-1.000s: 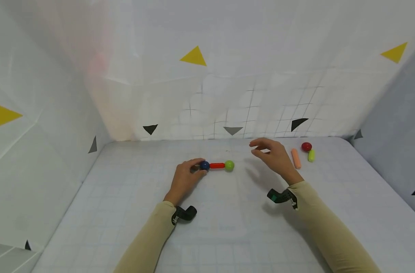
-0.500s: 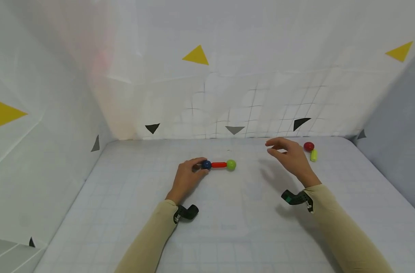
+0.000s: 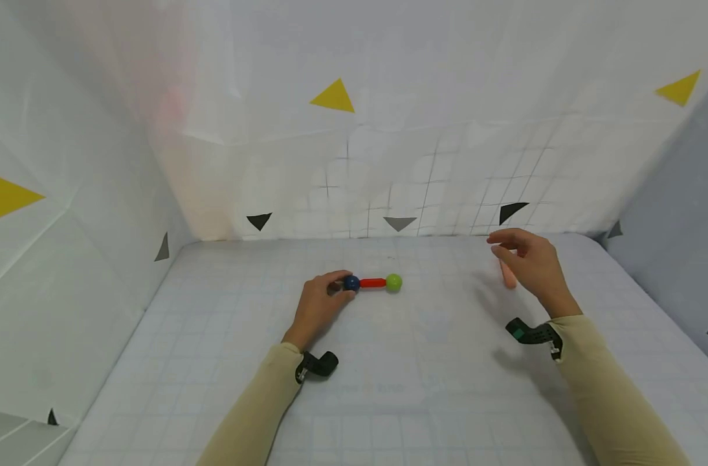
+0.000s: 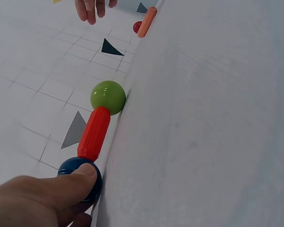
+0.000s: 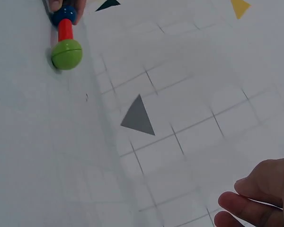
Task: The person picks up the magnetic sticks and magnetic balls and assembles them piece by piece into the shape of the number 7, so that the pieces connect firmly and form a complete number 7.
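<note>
My left hand (image 3: 316, 304) pinches a dark blue ball (image 3: 351, 283) between thumb and fingers. That ball joins a red rod (image 3: 373, 283) with a lime green ball (image 3: 393, 282) on its far end, forming a dumbbell shape that lies on the table. In the left wrist view the thumb presses on the blue ball (image 4: 78, 166). Off to the right, my right hand (image 3: 534, 265) hovers with fingers loosely bent and nothing between them. It partly covers an orange rod (image 3: 509, 278). The left wrist view shows a red ball (image 4: 137, 27) beside the orange rod (image 4: 147, 21).
The white table (image 3: 389, 388) with a faint grid meets a back wall (image 3: 447, 149) just beyond the pieces. Side walls rise left and right. Yellow and dark triangle markers are on the walls. Each wrist carries a small black camera (image 3: 529, 332).
My right hand has moved to the right, from near the green ball to over the loose pieces, hiding the red ball and yellow-green rod in the head view. My left hand keeps its hold.
</note>
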The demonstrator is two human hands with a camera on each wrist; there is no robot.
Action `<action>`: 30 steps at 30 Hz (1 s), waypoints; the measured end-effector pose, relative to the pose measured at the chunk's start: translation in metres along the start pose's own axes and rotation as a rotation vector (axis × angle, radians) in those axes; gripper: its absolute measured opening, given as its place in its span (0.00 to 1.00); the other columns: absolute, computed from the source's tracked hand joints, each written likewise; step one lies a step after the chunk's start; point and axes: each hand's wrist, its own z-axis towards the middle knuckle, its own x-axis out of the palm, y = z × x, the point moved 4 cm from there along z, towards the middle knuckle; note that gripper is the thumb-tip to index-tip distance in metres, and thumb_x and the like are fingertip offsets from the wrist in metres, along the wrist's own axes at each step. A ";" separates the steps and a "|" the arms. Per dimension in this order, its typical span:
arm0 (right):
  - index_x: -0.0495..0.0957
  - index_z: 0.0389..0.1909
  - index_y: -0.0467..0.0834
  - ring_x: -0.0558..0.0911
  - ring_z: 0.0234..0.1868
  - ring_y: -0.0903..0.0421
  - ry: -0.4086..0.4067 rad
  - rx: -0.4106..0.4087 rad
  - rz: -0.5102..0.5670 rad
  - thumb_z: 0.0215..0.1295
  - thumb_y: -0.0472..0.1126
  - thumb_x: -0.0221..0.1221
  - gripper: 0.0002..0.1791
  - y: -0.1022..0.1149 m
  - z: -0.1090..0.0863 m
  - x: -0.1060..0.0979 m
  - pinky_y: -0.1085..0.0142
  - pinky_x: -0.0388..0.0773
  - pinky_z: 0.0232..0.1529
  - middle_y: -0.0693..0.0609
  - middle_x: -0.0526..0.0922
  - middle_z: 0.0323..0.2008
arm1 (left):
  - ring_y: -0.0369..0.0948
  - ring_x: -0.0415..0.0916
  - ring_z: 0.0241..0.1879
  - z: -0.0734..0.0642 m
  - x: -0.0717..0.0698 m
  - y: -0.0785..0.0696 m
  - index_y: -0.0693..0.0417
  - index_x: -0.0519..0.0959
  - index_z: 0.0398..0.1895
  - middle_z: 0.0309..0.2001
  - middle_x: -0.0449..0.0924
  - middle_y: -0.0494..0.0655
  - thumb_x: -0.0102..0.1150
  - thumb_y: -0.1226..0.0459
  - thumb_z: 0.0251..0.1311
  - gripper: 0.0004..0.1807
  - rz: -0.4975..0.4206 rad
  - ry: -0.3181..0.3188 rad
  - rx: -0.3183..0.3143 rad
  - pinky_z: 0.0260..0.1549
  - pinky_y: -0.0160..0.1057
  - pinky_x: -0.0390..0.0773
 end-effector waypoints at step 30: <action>0.77 0.63 0.34 0.67 0.65 0.27 -0.008 0.235 -0.158 0.79 0.41 0.54 0.20 -0.078 0.001 -0.032 0.32 0.69 0.53 0.28 0.76 0.60 | 0.42 0.77 0.52 -0.002 -0.003 -0.002 0.41 0.84 0.63 0.54 0.84 0.43 0.73 0.59 0.65 0.23 0.011 0.000 -0.014 0.56 0.50 0.75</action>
